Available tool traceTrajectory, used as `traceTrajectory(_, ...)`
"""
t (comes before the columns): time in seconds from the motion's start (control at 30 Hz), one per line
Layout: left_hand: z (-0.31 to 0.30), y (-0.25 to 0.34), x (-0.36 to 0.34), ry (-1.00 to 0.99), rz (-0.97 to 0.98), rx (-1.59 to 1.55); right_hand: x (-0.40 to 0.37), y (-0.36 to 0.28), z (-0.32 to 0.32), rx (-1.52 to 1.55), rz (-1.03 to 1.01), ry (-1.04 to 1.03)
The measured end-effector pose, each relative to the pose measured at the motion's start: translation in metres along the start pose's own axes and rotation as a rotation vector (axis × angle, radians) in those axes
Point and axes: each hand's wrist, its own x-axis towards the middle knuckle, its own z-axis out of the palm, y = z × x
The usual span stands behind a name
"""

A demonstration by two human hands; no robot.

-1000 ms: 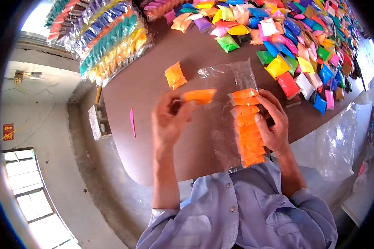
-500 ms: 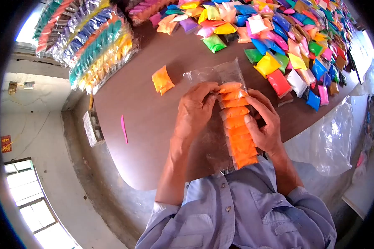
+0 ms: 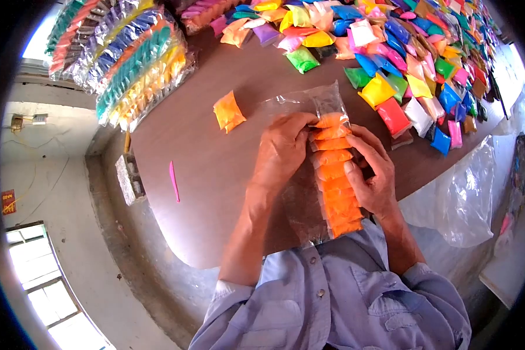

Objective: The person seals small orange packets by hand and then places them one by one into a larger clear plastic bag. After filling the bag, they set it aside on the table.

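A row of overlapping orange packets (image 3: 338, 185) lies inside a clear plastic bag (image 3: 331, 100) at the table's near edge. My left hand (image 3: 286, 146) has its fingers closed at the upper left of the row, by the top packet; the fingertips partly hide what they grip. Along the right side of the row, my right hand (image 3: 374, 170) curls its fingers and thumb against the bag, holding it. To the left of the bag, a few loose orange packets (image 3: 228, 112) rest on the brown table.
Many coloured packets (image 3: 394, 116) are heaped across the back and right of the table (image 3: 210, 175). Filled clear bags (image 3: 143, 70) stand at the back left. A pink strip (image 3: 174, 182) lies at left. A clear plastic sheet (image 3: 464, 198) hangs at right.
My left hand has shifted slightly right, with its fingers now over the left end of the top packet. The bag's open top has moved a little. My right hand is nearly unchanged.
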Motion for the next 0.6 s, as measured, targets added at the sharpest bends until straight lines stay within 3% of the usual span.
traceTrajectory(0.2, -0.029, 0.020, -0.009, 0.094, -0.020, 0.005, -0.001, 0.003, 0.002, 0.004, 0.012, 0.007)
traceTrajectory(0.27, -0.052, 0.019, -0.013, 0.189, -0.163, 0.038, -0.001, 0.003, 0.002, 0.030, 0.013, 0.017)
traceTrajectory(0.37, -0.083, -0.014, -0.005, 0.376, -0.241, 0.357, -0.001, 0.004, 0.002, 0.026, 0.006, 0.019)
traceTrajectory(0.5, -0.109, -0.043, 0.008, 0.309, -0.348, 0.528, -0.001, 0.000, 0.002, 0.043, 0.035, 0.022)
traceTrajectory(0.6, -0.111, -0.050, 0.010, 0.301, -0.408, 0.335, -0.001, 0.002, 0.001, 0.009, -0.004, 0.021)
